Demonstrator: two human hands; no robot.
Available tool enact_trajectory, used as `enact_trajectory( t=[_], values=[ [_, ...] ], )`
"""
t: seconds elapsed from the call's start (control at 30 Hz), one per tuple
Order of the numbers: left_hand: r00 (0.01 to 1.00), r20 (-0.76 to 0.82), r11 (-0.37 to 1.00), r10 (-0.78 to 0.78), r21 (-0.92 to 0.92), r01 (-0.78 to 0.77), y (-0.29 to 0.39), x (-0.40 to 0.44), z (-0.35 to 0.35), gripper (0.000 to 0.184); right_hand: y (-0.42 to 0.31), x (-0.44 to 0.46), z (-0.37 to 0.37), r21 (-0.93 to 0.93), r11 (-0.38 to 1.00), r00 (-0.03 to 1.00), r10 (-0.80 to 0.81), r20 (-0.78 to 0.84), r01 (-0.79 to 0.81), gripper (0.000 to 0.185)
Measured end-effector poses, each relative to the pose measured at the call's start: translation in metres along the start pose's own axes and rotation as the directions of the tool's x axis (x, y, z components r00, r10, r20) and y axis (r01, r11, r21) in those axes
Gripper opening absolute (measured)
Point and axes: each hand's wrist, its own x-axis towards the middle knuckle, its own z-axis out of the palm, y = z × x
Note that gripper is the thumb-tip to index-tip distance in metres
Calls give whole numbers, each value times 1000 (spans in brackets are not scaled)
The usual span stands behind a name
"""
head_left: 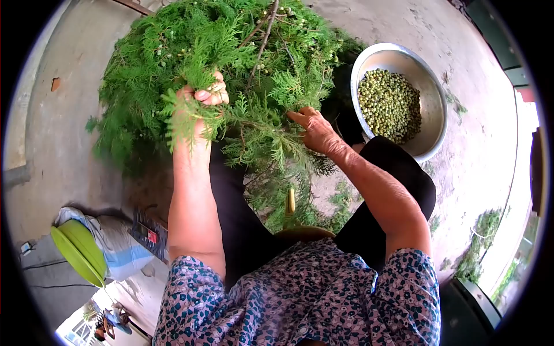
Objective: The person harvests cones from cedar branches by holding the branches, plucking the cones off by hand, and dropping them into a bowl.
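My left hand point(206, 95) is closed around a leafy evergreen branch point(245, 118), whose flat green sprays hang over my wrist and reach toward the right. At the branch's right side is my right hand point(317, 131), its fingers curled and their tips against the foliage. Whatever lies between those fingertips is too small to make out. Beyond both hands spreads a large heap of cut evergreen branches point(144, 81), with small pale green cones among the leaves. To the right stands a wide metal basin point(430, 106) holding many small round green cones point(389, 104).
Loose sprigs point(340, 199) lie on the concrete floor between my knees. At lower left are a lime-green plastic basin point(75, 251) and a grey and blue sack point(124, 248). More cut greenery point(482, 239) lies at far right. A brown stick point(265, 40) crosses the heap.
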Motion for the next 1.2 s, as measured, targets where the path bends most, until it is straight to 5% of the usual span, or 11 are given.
enact_trajectory(
  t=[0.13,0.23,0.33,0.37,0.43,0.57,0.6,0.63,0.83,0.97,1.2],
  values=[
    [999,33,998,31,54,-33,7,2,-8,13,-6,1,20,94,996,993,9,-121,2,57],
    [995,1,995,96,36,-96,12,5,-8,14,-6,2,30,348,922,962,-78,-260,169,30],
    [911,-225,935,345,170,-312,8,-1,3,27,-6,-6,30,522,830,973,-98,-209,196,17],
    [840,-303,886,450,266,-379,3,2,8,33,2,-8,36,650,756,990,20,-142,79,19],
    [771,-345,820,535,431,-377,-2,-4,8,48,-6,-17,11,941,305,971,225,80,-148,17],
    [764,-375,799,525,527,-290,-9,-9,0,60,-14,-27,-41,905,399,907,420,-40,-145,12],
    [774,-281,718,567,630,-296,-10,-12,-6,57,3,-28,-39,715,694,932,308,-191,-82,11],
    [783,-185,624,593,720,-303,-13,-15,-8,54,4,-30,-44,627,777,895,315,-316,-52,16],
    [900,79,297,428,928,-223,-48,-53,19,23,2,-45,-83,887,431,788,482,-382,166,14],
    [996,-67,283,55,958,49,-114,-96,25,14,10,-51,-87,800,577,653,543,-528,167,14],
    [977,-185,274,109,950,150,-170,-105,-42,50,-32,-79,-84,862,438,619,612,-493,253,18]
  ],
)
